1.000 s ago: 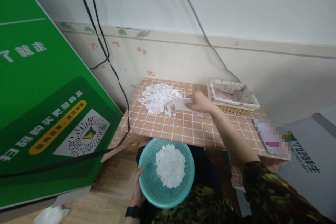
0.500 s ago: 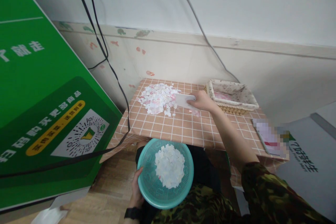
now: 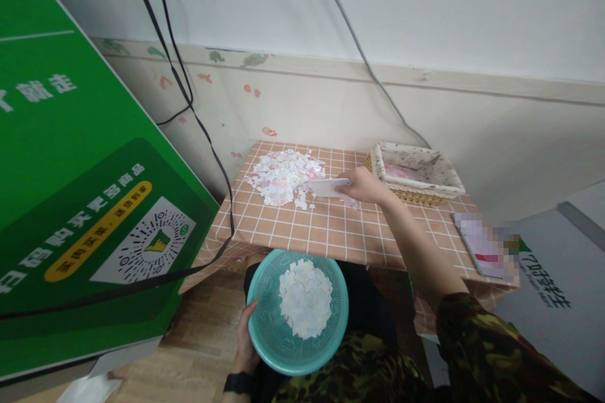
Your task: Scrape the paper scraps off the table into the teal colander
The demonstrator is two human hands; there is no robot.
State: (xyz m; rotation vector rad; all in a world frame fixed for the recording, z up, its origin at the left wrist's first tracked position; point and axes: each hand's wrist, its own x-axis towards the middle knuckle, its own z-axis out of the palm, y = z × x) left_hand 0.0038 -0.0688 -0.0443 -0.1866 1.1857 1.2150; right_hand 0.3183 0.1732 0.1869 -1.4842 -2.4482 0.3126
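Observation:
My right hand is closed on one end of a flat white rectangular scraper-like plate. The plate's far end touches the right side of a heap of small white and pink paper pieces on the table. My left hand grips the left rim of a round teal plastic basket, held over my lap below the table's front edge. Inside the basket lies a mound of white paper pieces. The fingers under the basket are hidden.
The table has a brown checked cloth. At its back right stands a lined wicker basket with something pink inside. A phone-like flat object lies at the right end. A green sign and hanging black cables are on the left.
The white plate has shifted slightly left and down and turned more edge-on, with my right hand turning along with it. My left hand and the teal basket stay in place.

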